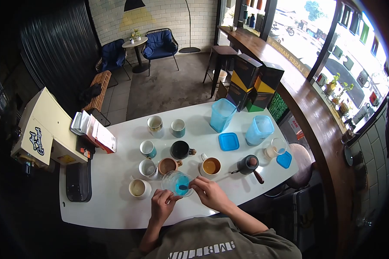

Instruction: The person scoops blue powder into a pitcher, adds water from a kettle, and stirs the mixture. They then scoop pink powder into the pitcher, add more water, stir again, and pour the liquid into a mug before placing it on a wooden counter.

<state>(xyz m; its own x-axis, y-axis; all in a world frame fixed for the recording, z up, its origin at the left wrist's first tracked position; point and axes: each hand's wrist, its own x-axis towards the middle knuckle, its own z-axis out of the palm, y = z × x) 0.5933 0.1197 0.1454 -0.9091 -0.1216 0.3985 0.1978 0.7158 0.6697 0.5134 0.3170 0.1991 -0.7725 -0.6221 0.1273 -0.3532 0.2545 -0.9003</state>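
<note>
My left hand (162,205) has its fingers closed on the near edge of a clear cup (166,178), which is tilted and shows bright blue contents. A dark spoon (183,187) reaches into the cup from my right hand (211,194), whose fingers are pinched at the handle. Just beyond the cup stand a brown mug (167,165), a grey-white cup (148,168) and a black mug (180,149). To the left is a cream mug (139,188) with pale contents. A white mug (211,165) with brown liquid sits past my right hand.
A lidded pot (248,164) with a wooden handle, a glass (275,148), blue containers (223,115) (259,129) and blue lids (228,141) (283,159) occupy the right side. More cups (155,126) are farther back. A cream machine (47,134) and a paper holder (95,131) stand left.
</note>
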